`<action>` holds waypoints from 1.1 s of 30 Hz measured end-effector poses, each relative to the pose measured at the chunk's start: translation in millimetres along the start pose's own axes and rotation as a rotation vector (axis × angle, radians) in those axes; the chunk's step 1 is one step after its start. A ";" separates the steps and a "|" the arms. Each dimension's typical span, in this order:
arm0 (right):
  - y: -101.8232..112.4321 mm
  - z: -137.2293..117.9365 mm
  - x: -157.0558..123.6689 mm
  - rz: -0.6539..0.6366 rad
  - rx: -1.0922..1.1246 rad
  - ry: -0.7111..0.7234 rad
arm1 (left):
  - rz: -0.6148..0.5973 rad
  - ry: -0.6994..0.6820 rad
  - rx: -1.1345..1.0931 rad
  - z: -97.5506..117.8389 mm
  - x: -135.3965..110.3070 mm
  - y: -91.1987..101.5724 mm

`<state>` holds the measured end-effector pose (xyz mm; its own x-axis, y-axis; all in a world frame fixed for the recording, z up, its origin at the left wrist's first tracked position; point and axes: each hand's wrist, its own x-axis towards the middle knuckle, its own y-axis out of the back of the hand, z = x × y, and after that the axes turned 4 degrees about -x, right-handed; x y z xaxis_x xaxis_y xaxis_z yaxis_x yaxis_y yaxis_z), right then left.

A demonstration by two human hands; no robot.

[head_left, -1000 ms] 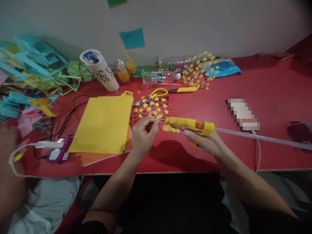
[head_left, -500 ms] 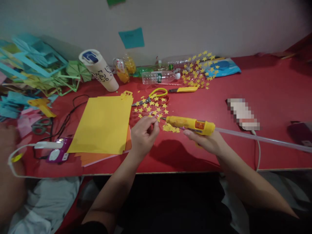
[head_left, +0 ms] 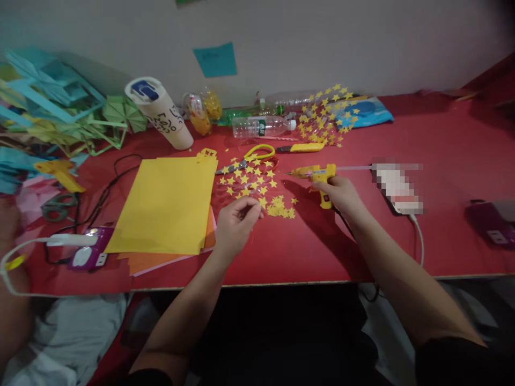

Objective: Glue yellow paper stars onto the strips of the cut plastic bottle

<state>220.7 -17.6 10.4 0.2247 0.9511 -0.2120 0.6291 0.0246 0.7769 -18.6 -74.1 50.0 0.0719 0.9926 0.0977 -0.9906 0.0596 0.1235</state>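
My left hand [head_left: 238, 222] is closed in a pinch on a small yellow paper star [head_left: 263, 202] at the fingertips. My right hand [head_left: 344, 195] grips a yellow hot glue gun [head_left: 314, 174] by its handle, nozzle pointing left. A long clear glue stick [head_left: 354, 168] sticks out of the gun's back. Beyond my left hand lies a clear piece dotted with yellow stars [head_left: 246, 179]; its exact shape is hard to make out. A small pile of loose yellow stars [head_left: 280, 208] lies between my hands.
Yellow paper sheets [head_left: 161, 206] lie left of my hands. Behind are scissors [head_left: 259, 151], a yellow cutter [head_left: 306, 147], a plastic bottle [head_left: 257, 127] and another star-covered piece [head_left: 328, 118]. A phone [head_left: 396, 187] is right; a power strip [head_left: 90, 252] and another person's arm [head_left: 14, 289] are left.
My right hand has turned the glue gun upright and moved it back and right, away from my left hand. My left hand stays nearly in place, still pinched.
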 end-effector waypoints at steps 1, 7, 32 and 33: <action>-1.9 0.0 3.2 0.004 -0.069 -0.024 | -0.016 0.019 -0.010 -0.4 -0.4 -0.7; -6.4 -7.5 4.9 0.017 -0.441 0.002 | -0.106 0.132 -0.080 -1.6 -1.6 -4.1; 0.1 -61.3 -57.9 -0.009 0.148 1.159 | -0.306 0.424 -0.319 -4.7 7.7 2.0; 1.2 -61.8 -57.6 0.016 0.126 1.150 | -0.220 0.309 -0.194 -4.6 6.8 4.2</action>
<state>162.5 -53.4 60.1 -0.5359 0.6707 0.5128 0.7167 0.0404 0.6962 -22.8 -66.6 46.6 0.2744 0.9374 -0.2146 -0.9614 0.2625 -0.0828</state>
